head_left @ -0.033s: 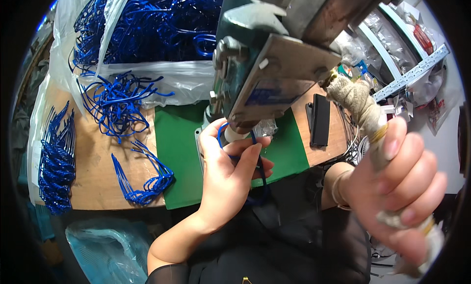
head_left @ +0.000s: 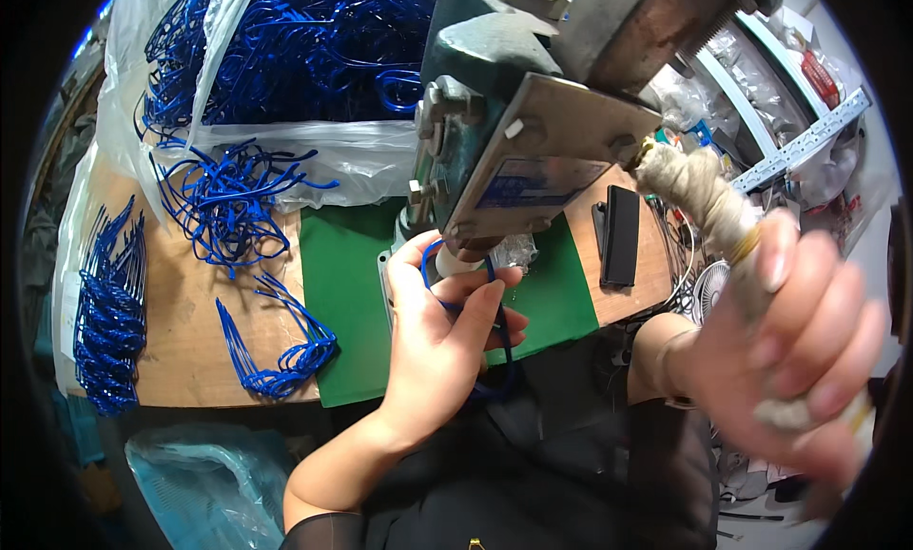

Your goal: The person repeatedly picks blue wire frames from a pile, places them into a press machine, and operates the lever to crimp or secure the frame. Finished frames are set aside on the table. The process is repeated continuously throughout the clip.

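Observation:
A hand press (head_left: 547, 122) with a bolted metal plate stands before me. Below its ram is a white cylinder (head_left: 455, 262). My left hand (head_left: 433, 336) is closed beside it, thumb and fingers pinching a thin blue cord (head_left: 507, 352). The cord loops around the white cylinder's area and hangs below my fingers; the pinched part is hidden. On the right, my right hand (head_left: 799, 346) is wrapped around the press's lever (head_left: 702, 191), which is bound in pale cloth. That hand is somewhat blurred.
A green mat (head_left: 352, 303) lies under the press. To the left are a tangled blue cord pile (head_left: 223, 203), a small cord bundle (head_left: 295, 365) and a larger bundle (head_left: 109, 331). Behind sits a plastic bag of blue cords (head_left: 295, 56). A black object (head_left: 620, 236) lies right of the mat.
My right hand and the cloth-bound lever have shifted a little to the right. My left hand stays nearly where it was, with the cord in it.

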### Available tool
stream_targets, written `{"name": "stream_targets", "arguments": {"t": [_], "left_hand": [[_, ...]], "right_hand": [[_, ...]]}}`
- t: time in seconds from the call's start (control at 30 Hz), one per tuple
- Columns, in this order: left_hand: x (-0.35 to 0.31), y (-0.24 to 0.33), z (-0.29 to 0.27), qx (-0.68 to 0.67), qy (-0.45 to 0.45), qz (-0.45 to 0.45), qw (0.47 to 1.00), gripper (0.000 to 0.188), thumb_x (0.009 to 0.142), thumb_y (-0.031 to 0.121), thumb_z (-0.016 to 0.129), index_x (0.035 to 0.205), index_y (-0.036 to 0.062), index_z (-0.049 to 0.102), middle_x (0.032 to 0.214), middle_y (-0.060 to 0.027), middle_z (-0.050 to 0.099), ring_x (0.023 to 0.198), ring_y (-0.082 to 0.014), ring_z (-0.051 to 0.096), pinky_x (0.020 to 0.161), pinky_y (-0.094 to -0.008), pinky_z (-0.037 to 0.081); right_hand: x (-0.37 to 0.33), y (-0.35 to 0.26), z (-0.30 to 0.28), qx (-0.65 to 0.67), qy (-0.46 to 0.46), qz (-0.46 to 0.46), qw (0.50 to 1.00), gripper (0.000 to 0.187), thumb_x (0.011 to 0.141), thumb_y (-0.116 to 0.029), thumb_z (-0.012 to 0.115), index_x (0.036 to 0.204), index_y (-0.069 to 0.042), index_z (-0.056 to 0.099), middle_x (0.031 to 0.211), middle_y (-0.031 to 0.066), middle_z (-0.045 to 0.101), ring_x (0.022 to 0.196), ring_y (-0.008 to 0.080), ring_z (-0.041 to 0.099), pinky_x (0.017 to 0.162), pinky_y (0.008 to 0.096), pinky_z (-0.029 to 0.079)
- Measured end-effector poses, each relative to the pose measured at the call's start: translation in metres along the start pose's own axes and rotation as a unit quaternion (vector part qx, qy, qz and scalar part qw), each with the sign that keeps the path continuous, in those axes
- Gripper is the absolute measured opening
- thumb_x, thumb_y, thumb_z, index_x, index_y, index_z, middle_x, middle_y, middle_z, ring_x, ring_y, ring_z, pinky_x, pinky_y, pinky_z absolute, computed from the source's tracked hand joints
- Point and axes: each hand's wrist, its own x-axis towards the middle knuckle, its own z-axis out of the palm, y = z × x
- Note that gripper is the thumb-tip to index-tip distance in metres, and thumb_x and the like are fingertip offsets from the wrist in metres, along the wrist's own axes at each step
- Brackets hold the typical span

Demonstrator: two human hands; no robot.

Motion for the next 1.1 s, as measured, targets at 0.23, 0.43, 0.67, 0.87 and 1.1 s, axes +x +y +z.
{"name": "stream_targets", "arguments": {"t": [0.23, 0.43, 0.67, 0.87, 1.1], "left_hand": [[-0.012, 0.016, -0.028, 0.016, -0.013, -0.033, 0.999, 0.047, 0.088, 0.012, 0.054, 0.125, 0.0039, 0.025, 0.101, -0.0210, 0.059, 0.067, -0.0202, 0.063, 0.058, -0.0316, 0.054], [-0.026, 0.022, -0.044, -0.034, 0.003, -0.077, 0.996, 0.047, 0.086, 0.010, 0.056, 0.125, 0.0042, 0.030, 0.103, -0.0244, 0.060, 0.071, -0.0217, 0.065, 0.061, -0.0329, 0.056], [-0.049, -0.018, -0.076, 0.205, 0.049, 0.023, 0.977, 0.041, 0.087, 0.001, 0.050, 0.124, 0.0026, 0.033, 0.101, -0.0165, 0.063, 0.076, -0.0115, 0.061, 0.068, -0.0253, 0.051], [-0.039, -0.034, -0.123, 0.349, 0.117, 0.001, 0.930, 0.035, 0.088, 0.008, 0.052, 0.120, 0.0003, 0.039, 0.083, -0.0090, 0.064, 0.069, -0.0105, 0.059, 0.063, -0.0236, 0.048], [-0.051, -0.019, -0.154, 0.813, 0.213, 0.116, 0.530, 0.041, 0.068, 0.012, 0.069, 0.105, 0.0029, 0.054, 0.096, -0.0153, 0.054, 0.094, -0.0296, 0.048, 0.080, -0.0390, 0.038]], "right_hand": [[-0.001, 0.019, -0.016, -0.036, 0.115, -0.011, 0.993, 0.055, 0.084, -0.034, 0.055, 0.121, 0.004, 0.041, 0.120, 0.0196, 0.043, 0.113, 0.0295, 0.042, 0.099, 0.0401, 0.026], [-0.157, 0.098, 0.000, -0.291, -0.125, 0.318, 0.894, 0.013, 0.075, 0.002, 0.062, 0.088, -0.002, 0.063, 0.092, 0.0098, 0.062, 0.089, 0.0220, 0.057, 0.079, 0.0295, 0.045], [-0.211, 0.117, 0.010, -0.367, -0.225, 0.298, 0.852, 0.025, 0.073, -0.006, 0.065, 0.098, -0.001, 0.062, 0.102, 0.0116, 0.061, 0.095, 0.0287, 0.055, 0.082, 0.0354, 0.045], [-0.228, 0.119, 0.018, -0.398, -0.185, 0.276, 0.855, 0.023, 0.073, -0.001, 0.063, 0.096, -0.001, 0.063, 0.102, 0.0104, 0.062, 0.092, 0.0285, 0.054, 0.083, 0.0356, 0.044], [-0.222, 0.121, 0.024, -0.409, -0.171, 0.279, 0.852, 0.020, 0.073, 0.000, 0.062, 0.093, -0.002, 0.063, 0.098, 0.0102, 0.062, 0.090, 0.0278, 0.053, 0.080, 0.0350, 0.044]]}}
